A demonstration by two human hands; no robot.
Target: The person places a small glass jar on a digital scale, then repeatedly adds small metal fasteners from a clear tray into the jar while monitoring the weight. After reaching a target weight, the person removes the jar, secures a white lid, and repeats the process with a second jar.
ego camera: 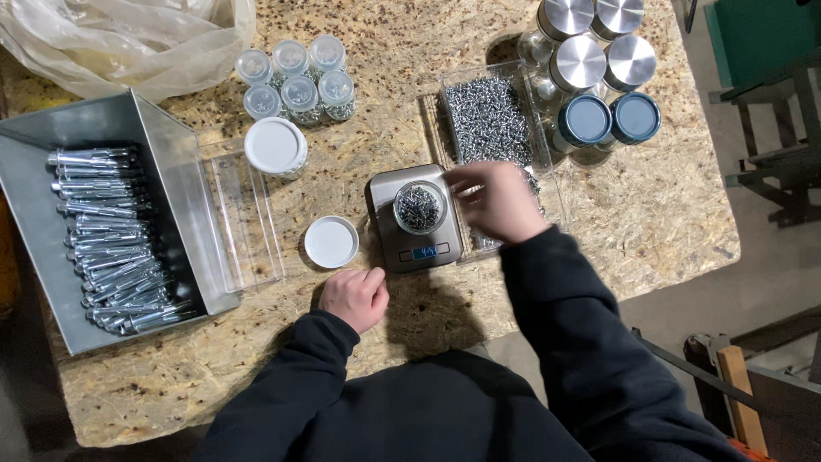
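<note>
Screws fill the small open jar, which sits on the round platform of a steel pocket scale in the middle of the chipboard table. Right hand hovers just beside that jar, on its right and a touch above, fingertips pinched toward the rim; whether they hold a screw or two I cannot tell (motion blur smears the fingers). Behind that hand lies the clear tray of loose screws, its long axis running away from the person. Left hand is clenched into an empty fist on the table, below and left of the scale, with the jar's white lid just above it. Right hand is plainly the nearer to the jar.
</note>
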